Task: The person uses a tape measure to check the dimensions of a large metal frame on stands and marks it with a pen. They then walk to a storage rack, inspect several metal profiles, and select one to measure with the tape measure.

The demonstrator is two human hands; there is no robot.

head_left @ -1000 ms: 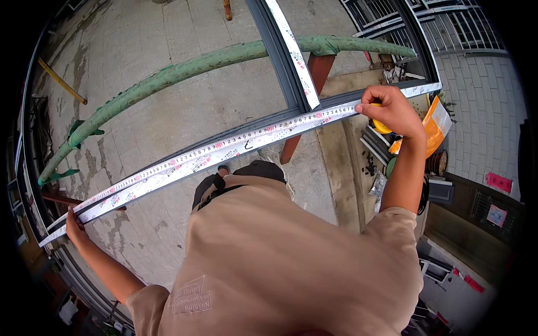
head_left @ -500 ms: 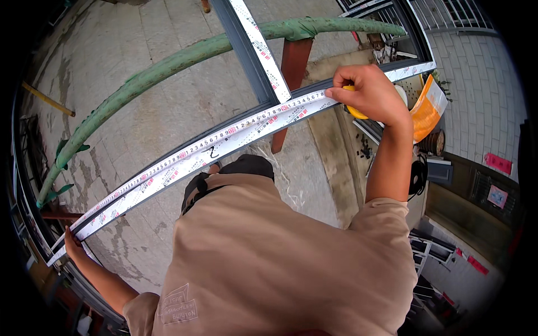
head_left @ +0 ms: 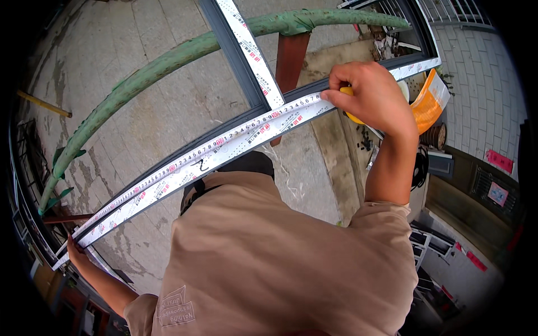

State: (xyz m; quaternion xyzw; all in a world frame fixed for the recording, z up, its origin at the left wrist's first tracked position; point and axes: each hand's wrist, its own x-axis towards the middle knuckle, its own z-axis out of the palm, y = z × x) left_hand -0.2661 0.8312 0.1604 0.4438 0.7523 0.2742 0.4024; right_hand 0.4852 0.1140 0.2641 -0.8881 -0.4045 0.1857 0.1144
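Note:
A dark metal window frame (head_left: pixel 230 147), covered with white printed protective film, lies slantwise in front of me. Along its near bar runs the white blade of a tape measure (head_left: pixel 194 155). My right hand (head_left: pixel 372 101) grips the yellow case and pinches the blade between thumb and finger at the bar's right part. Far to the left, my left hand (head_left: pixel 80 257) is closed at the blade's end, by the frame's corner. Its fingertips are partly hidden. A handwritten black mark (head_left: pixel 199 165) shows on the film near the middle, and a crossbar (head_left: pixel 246 47) joins the near bar there.
A bent green-wrapped pole (head_left: pixel 168 63) passes under the frame, near a reddish-brown post (head_left: pixel 291 59). An orange and white bag (head_left: pixel 428 103) sits beyond my right hand, near a cable spool (head_left: pixel 432 136). Grey concrete paving (head_left: pixel 134 25) lies below.
The frame and tape have shifted slightly in view, with the handwritten mark now farther left and lower. My right hand appears slightly nearer; both hands keep their holds.

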